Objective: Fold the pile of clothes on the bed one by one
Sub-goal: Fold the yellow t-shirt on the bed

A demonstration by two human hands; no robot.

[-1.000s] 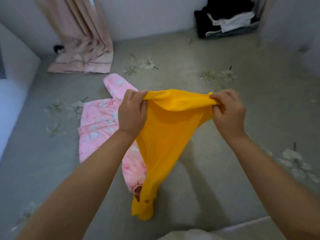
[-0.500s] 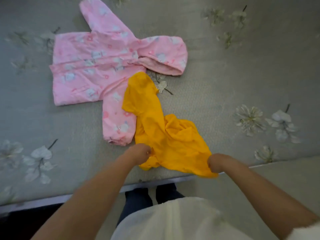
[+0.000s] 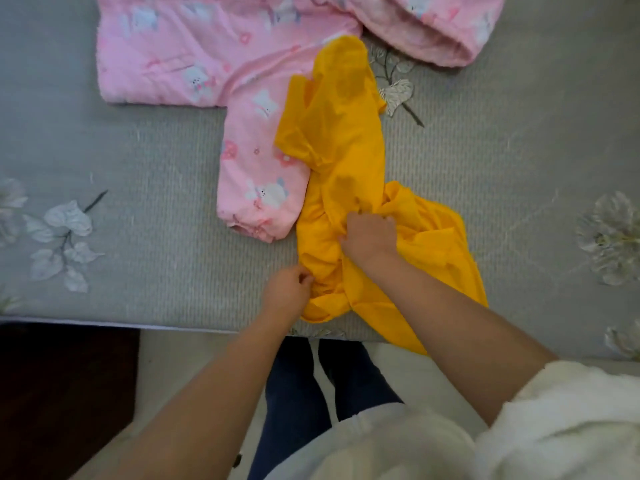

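Where the bed (image 3: 145, 265) meets its near edge, a yellow garment (image 3: 349, 174) lies crumpled, its far end overlapping the sleeve of a pink jacket (image 3: 214, 57) spread toward the far edge. Right hand (image 3: 369, 233) grips bunched yellow cloth mid-garment; left hand (image 3: 287, 289) pinches its near-left edge.

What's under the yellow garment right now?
The yellow garment lies mostly on the grey floral bedsheet; its left edge overlaps the pink jacket's sleeve. Both the left hand and right hand grip it. Anything under the bunched part is hidden.
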